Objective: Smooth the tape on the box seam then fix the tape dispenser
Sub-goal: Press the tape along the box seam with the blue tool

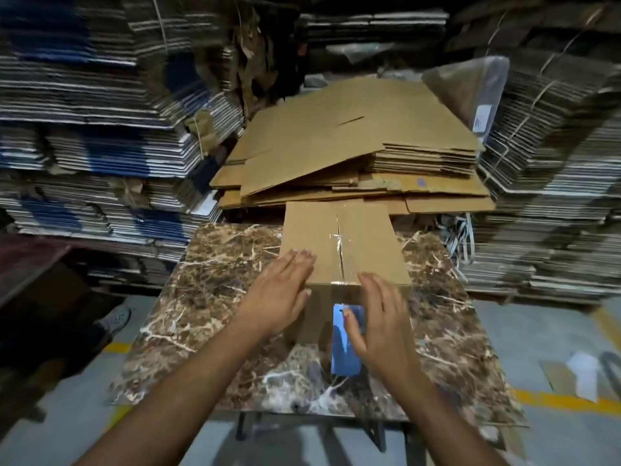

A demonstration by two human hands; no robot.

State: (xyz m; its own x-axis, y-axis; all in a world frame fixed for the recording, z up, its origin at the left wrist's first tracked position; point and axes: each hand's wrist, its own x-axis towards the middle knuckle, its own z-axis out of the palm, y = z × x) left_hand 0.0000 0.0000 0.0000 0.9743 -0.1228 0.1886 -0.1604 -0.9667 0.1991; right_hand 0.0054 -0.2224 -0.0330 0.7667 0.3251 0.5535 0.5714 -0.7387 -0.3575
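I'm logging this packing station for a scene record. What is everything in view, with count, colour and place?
box: one, brown cardboard, on the table's far half, centre
tape: one clear strip, along the box top seam and down its near face
table: one, brown marbled top
flat cardboard pile: one, brown, behind the box
bundled cardboard stacks: several, grey, white and blue, left and right
floor line: yellow, on the right
shoe: one, grey, far left
left hand: open, at the box's left side
right hand: open, against the taped near face

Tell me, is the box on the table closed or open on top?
Closed. The box's two top flaps meet at a middle seam, with clear tape running along it.
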